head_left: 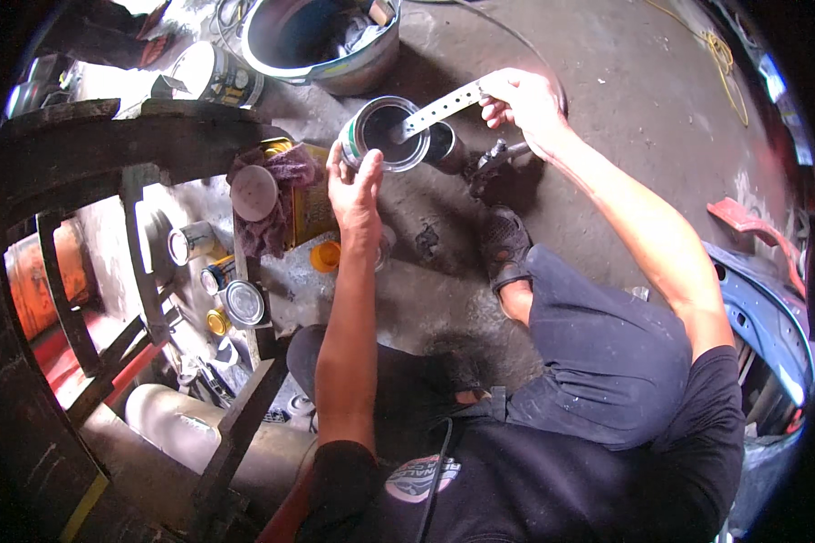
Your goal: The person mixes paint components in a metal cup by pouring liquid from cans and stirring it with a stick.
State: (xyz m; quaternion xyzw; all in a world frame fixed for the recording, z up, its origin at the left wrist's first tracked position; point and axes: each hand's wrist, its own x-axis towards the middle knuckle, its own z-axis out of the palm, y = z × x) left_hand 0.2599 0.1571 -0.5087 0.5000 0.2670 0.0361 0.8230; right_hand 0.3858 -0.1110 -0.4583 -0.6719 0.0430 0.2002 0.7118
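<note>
My left hand (355,192) grips an open metal can (350,136) by its side, fingers and thumb around the wall. The can has some green on its label, is tilted so its mouth faces me, and looks dark inside. In my right hand (527,104) I pinch the upper end of a pale flat strip with a row of holes (445,109). Its lower end reaches into the can. Just behind the can a dark cup (443,145) stands on the floor. A dark tool with a handle (500,158), its kind unclear, lies below my right hand.
Left of my left arm are a yellow tin (312,210), a purplish rag (292,172) with a pale round lid (254,193), and an orange cap (326,257). A large tub (335,77) stands beyond. Dark slatted framing (136,145) fills the left; a blue panel (768,308) leans right.
</note>
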